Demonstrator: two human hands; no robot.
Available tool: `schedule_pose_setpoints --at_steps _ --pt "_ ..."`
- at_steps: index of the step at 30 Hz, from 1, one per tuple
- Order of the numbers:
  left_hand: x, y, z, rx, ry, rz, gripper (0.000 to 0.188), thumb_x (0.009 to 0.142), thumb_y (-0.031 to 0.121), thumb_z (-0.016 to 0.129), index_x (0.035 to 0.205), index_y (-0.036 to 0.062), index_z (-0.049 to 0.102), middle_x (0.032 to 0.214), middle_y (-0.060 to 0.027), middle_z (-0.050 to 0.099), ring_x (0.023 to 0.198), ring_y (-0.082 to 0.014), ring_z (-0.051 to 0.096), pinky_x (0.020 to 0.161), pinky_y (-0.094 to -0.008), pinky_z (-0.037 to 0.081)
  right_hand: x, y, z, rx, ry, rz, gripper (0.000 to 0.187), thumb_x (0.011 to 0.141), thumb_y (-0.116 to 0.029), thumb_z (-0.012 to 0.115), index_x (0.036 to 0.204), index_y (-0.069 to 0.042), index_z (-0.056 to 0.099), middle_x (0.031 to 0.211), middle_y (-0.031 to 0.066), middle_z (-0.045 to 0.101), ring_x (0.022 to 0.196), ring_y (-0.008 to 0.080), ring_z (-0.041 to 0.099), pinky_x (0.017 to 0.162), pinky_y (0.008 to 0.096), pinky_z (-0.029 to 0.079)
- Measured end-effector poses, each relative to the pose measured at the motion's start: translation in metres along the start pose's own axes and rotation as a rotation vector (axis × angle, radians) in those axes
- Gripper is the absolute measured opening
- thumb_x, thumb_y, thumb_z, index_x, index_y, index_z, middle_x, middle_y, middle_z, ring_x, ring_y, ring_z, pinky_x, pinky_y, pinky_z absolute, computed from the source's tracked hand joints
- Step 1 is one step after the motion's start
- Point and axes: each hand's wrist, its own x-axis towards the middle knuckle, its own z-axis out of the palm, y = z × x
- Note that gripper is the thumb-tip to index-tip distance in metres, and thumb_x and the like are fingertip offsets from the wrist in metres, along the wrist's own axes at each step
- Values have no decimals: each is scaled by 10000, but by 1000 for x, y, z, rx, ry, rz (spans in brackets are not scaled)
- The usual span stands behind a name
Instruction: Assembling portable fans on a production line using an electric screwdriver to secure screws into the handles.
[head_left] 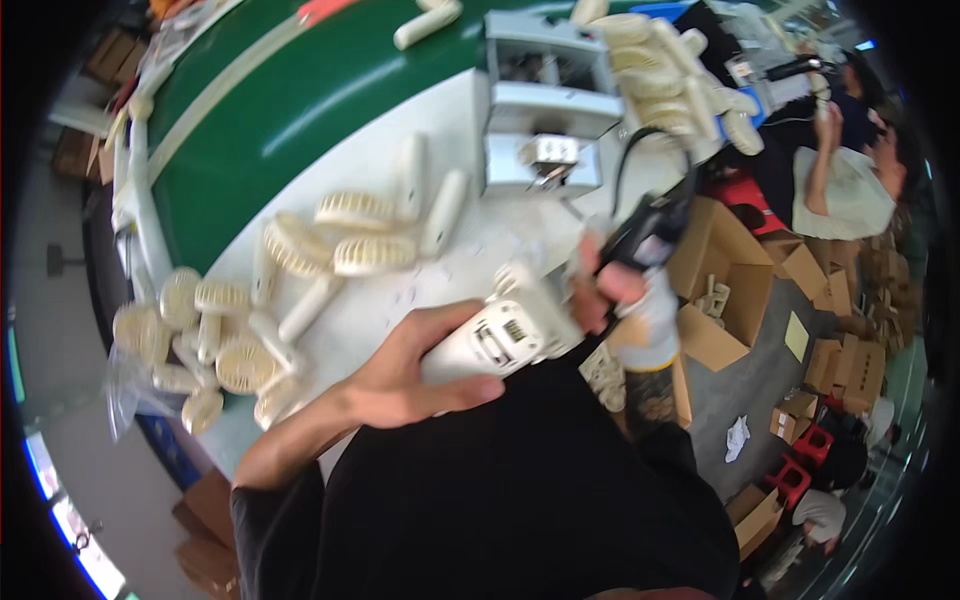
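My left hand [405,365] is wrapped round a white plastic handheld fan [490,340], thumb along its near side. The end facing me has a dark slotted opening and small ports. Just right of the fan, my right hand [612,295] grips a black corded electric screwdriver [650,235], somewhat blurred. A white glove or wrap covers part of that hand. The screwdriver's tip cannot be made out. Beyond my hands, several cream fans with round ribbed heads [375,255] and long handles lie on the white worktop [375,300].
A grey parts box [555,95] stands at the back, with a small metal device [550,152] before it. More fans [650,75] are piled to its right. Behind runs a green conveyor belt [300,115]. An open carton [715,270] sits at right; a co-worker [850,130] works at far right.
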Motion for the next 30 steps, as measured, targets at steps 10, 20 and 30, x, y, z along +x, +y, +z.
schedule_pose_setpoints --at_steps 10,20,30 --pt "24 -47 7 -992 -63 -74 366 909 210 544 1192 22 407 812 -247 647 742 -288 664 671 -355 533 37 -63 -7 -28 -153 -519 179 968 -163 478 1134 -131 419 782 56 460 686 201 481 755 396 384" --pt "70 -52 26 -1020 157 -10 149 869 101 656 970 46 562 748 -51 576 637 -170 585 629 -321 487 103 -46 -23 -191 -420 -564 255 964 -139 439 1189 -168 556 875 83 506 796 239 496 810 429 370" --pt "76 -52 29 -1022 176 -97 250 899 177 685 794 63 489 635 -22 508 517 -122 496 499 -302 431 64 -66 22 -108 -241 -431 189 925 -180 522 1098 -115 484 811 77 490 706 226 509 749 422 394"
